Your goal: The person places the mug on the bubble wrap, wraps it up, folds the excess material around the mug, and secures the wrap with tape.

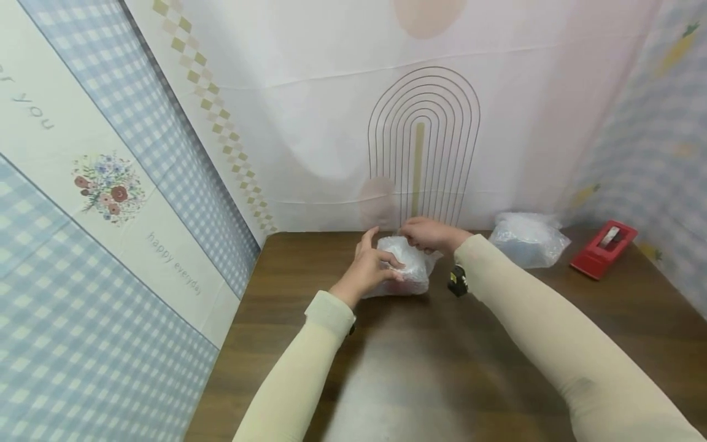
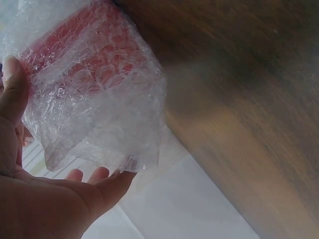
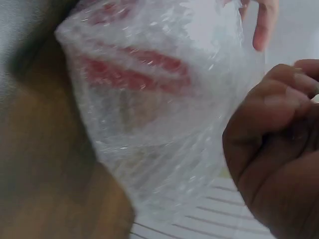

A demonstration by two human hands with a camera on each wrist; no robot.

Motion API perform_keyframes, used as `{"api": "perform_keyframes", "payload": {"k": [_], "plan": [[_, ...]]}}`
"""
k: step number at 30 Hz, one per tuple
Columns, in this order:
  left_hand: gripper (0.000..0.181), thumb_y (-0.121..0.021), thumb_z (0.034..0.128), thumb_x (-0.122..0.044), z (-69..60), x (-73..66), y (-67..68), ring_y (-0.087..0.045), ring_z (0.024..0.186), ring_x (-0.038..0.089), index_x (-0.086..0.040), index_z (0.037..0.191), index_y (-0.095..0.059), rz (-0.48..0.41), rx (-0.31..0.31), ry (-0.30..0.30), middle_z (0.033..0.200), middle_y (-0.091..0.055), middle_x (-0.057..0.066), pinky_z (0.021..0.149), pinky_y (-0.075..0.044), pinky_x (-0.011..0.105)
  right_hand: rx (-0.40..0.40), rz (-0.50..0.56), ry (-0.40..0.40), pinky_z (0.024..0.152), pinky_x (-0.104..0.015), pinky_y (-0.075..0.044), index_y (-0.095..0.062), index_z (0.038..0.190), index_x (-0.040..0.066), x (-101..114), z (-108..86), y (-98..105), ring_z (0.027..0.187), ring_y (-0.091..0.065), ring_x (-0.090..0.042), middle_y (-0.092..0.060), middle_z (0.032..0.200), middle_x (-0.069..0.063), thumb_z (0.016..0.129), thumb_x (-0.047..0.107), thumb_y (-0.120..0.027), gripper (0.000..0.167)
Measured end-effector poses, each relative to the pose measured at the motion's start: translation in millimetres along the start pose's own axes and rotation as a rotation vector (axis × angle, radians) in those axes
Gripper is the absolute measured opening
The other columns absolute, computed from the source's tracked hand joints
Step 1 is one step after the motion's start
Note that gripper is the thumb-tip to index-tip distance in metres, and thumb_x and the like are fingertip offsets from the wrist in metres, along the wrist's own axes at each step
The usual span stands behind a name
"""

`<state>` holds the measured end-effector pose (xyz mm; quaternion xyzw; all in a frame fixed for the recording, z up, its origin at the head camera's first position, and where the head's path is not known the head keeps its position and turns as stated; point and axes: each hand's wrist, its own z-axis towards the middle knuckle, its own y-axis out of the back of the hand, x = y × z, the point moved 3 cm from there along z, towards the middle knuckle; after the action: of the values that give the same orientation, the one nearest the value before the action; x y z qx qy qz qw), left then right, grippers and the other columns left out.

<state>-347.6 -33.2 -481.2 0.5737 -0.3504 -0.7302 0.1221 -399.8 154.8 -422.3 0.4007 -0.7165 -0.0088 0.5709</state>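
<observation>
A bubble-wrapped package (image 1: 405, 270) with something red inside lies near the table's back edge. My left hand (image 1: 369, 265) holds it from the left, thumb on the near side and fingers beyond; the left wrist view shows the thumb (image 2: 15, 82) against the bubble wrap (image 2: 99, 109). At the package's upper right is my right hand (image 1: 429, 235), its fingers curled in a pinch. In the right wrist view a small pale sliver (image 3: 315, 98) shows at those curled fingertips; it looks like a thin clear strip, but whether tape or wrap I cannot tell.
A second bubble-wrapped package (image 1: 527, 242) lies at the back right. Beside it stands a red tape dispenser (image 1: 604, 250) with a roll in it. The brown wooden table (image 1: 287, 288) ends at a printed cloth backdrop (image 1: 315, 147), with a checked cloth (image 1: 50, 288) to the left.
</observation>
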Motion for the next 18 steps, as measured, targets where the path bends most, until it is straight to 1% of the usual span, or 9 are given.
{"api": "perform_keyframes", "payload": {"k": [3,5,7,10,12,14,16,17,18], "plan": [[0.019,-0.095,0.0876,-0.027,0.3,-0.9,0.4,-0.017,0.173,0.054,-0.016,0.103,-0.092,0.016,-0.004,-0.017,0.192,-0.011,0.012,0.136,-0.033,0.076,0.026,-0.118,-0.014,0.058,-0.026,-0.030,-0.049,0.095,0.015,10.7,5.1,-3.2,0.060,-0.032,-0.010,-0.044,0.069,0.007,0.120,0.028,-0.039,0.029],[0.019,-0.095,0.0876,-0.027,-0.2,-1.8,0.7,-0.017,0.173,0.055,-0.016,0.103,-0.092,0.030,-0.010,-0.023,0.191,-0.013,0.012,0.136,-0.034,0.076,0.057,-0.182,-0.030,0.059,-0.026,-0.029,-0.050,0.098,0.013,18.2,6.3,-5.9,0.061,-0.032,-0.010,-0.045,0.071,0.007,0.120,0.029,-0.039,0.030],[0.019,-0.096,0.0876,-0.027,-0.7,-2.8,1.0,-0.019,0.172,0.054,-0.016,0.102,-0.092,0.046,-0.022,-0.030,0.190,-0.016,0.012,0.136,-0.035,0.075,0.094,-0.228,-0.044,0.059,-0.025,-0.028,-0.053,0.104,0.011,24.5,8.3,-9.2,0.061,-0.031,-0.010,-0.045,0.073,0.006,0.121,0.028,-0.039,0.028],[0.017,-0.096,0.0881,-0.026,-1.7,-3.6,-0.2,-0.024,0.171,0.051,-0.016,0.101,-0.092,0.072,-0.048,-0.046,0.186,-0.025,0.014,0.135,-0.040,0.071,0.155,-0.285,-0.069,0.058,-0.025,-0.026,-0.058,0.120,0.007,30.5,11.0,-14.1,0.061,-0.029,-0.009,-0.043,0.074,0.006,0.120,0.027,-0.039,0.028],[0.016,-0.096,0.0889,-0.026,-2.5,-3.6,-2.2,-0.028,0.169,0.049,-0.016,0.101,-0.092,0.091,-0.066,-0.060,0.182,-0.031,0.017,0.134,-0.043,0.067,0.181,-0.303,-0.086,0.057,-0.025,-0.025,-0.059,0.138,0.005,32.0,12.7,-16.2,0.059,-0.027,-0.008,-0.041,0.072,0.007,0.121,0.026,-0.038,0.035],[0.016,-0.096,0.0893,-0.026,-3.5,-3.8,-3.7,-0.032,0.167,0.047,-0.015,0.100,-0.092,0.111,-0.083,-0.073,0.179,-0.035,0.019,0.132,-0.046,0.064,0.196,-0.304,-0.095,0.056,-0.025,-0.024,-0.056,0.151,0.005,32.9,13.2,-17.3,0.059,-0.026,-0.008,-0.040,0.072,0.007,0.122,0.026,-0.036,0.042],[0.016,-0.096,0.0892,-0.027,-4.3,-4.5,-4.5,-0.033,0.165,0.047,-0.015,0.100,-0.092,0.134,-0.099,-0.083,0.177,-0.037,0.019,0.131,-0.047,0.063,0.198,-0.285,-0.097,0.057,-0.025,-0.023,-0.053,0.158,0.005,34.1,12.7,-17.3,0.059,-0.026,-0.009,-0.040,0.072,0.007,0.123,0.028,-0.035,0.045],[0.016,-0.096,0.0891,-0.027,-4.7,-5.0,-4.5,-0.033,0.166,0.047,-0.016,0.100,-0.092,0.143,-0.105,-0.082,0.177,-0.036,0.019,0.131,-0.047,0.063,0.197,-0.274,-0.095,0.057,-0.025,-0.023,-0.052,0.159,0.005,34.8,12.2,-17.0,0.059,-0.025,-0.009,-0.040,0.071,0.007,0.123,0.028,-0.035,0.045],[0.017,-0.096,0.0889,-0.028,-4.9,-5.4,-4.3,-0.031,0.166,0.047,-0.016,0.100,-0.092,0.154,-0.112,-0.078,0.178,-0.035,0.018,0.130,-0.047,0.063,0.194,-0.264,-0.094,0.057,-0.025,-0.023,-0.052,0.156,0.005,35.5,12.0,-17.0,0.059,-0.026,-0.009,-0.040,0.071,0.007,0.123,0.028,-0.036,0.043]]}}
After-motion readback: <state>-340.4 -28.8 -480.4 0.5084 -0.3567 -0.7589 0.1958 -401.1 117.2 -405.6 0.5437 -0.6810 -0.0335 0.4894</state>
